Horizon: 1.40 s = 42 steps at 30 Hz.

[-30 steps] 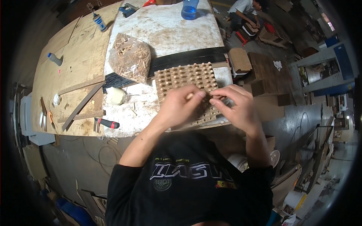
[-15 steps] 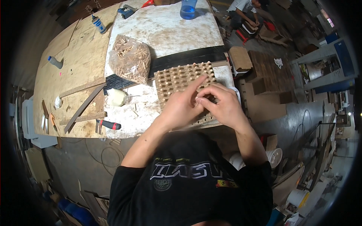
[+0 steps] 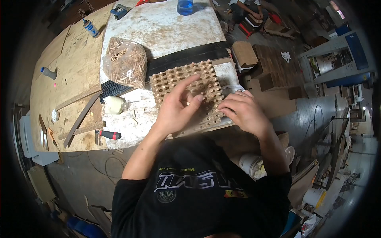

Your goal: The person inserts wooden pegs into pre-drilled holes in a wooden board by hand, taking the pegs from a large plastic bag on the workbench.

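A square wooden board (image 3: 168,81) studded with rows of short wooden dowels lies near the table's front edge. Over its left-middle part hovers my left hand (image 3: 174,109), index finger stretched out and thumb apart from it. The other fingers curl inward; a pale bit shows by the thumb, but what they hold is hidden. At the board's right edge my right hand (image 3: 246,113) has thumb and fingertips pinched together, low over the holes, on a small wooden dowel (image 3: 218,110) mostly covered by the fingers. Toward the front, some holes carry no dowels.
A clear bag of dowels (image 3: 125,65) stands left of the board, beside a pale yellow lump in plastic (image 3: 114,105). A red-and-black handled tool (image 3: 109,135), glue bottle (image 3: 91,28), nail gun (image 3: 120,12) and blue container (image 3: 185,7) are on the table. Another person (image 3: 250,12) sits beyond.
My hands were together over the board; now they are apart. The right hand has moved to the board's right edge, and the left thumb has spread. The whole view has shifted slightly.
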Available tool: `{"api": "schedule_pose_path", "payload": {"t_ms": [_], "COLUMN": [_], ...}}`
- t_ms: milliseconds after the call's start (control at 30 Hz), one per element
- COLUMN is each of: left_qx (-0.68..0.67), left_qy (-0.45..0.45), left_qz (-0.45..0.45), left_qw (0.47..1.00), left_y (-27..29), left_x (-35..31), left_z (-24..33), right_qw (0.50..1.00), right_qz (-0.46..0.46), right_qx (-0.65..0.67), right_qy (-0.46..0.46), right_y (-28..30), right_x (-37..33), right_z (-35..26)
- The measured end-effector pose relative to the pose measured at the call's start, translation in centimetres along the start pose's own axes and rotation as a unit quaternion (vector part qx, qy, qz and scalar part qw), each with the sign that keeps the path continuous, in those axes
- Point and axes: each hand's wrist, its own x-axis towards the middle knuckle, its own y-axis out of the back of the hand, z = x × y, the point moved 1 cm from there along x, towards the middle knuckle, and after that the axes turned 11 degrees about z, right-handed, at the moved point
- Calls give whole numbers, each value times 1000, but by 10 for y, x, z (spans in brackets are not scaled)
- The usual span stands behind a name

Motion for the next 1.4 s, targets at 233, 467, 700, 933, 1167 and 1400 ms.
{"api": "schedule_pose_path", "payload": {"t_ms": [233,467,700,933,1167,1400], "left_qx": [-100,-130,-118,-138,-122,-96], "left_qy": [38,51,44,31,30,26], "left_qz": [-9,-39,-34,-21,-3,9], "left_qw": [994,989,992,990,992,995], "left_y": [4,12,10,7,14,14], "left_x": [-1,4,6,5,8,7], "left_z": [-2,2,2,-2,-5,-4], "right_qw": [995,1000,987,966,984,997], "right_qz": [-39,10,130,191,45,37], "right_qx": [-82,-9,94,170,112,-44], "right_qy": [35,-10,22,-23,-129,51], "right_y": [-17,-7,-41,-31,-19,-24], "right_x": [3,24,43,41,3,4], "right_z": [-11,-25,-51,-37,-15,-24]}}
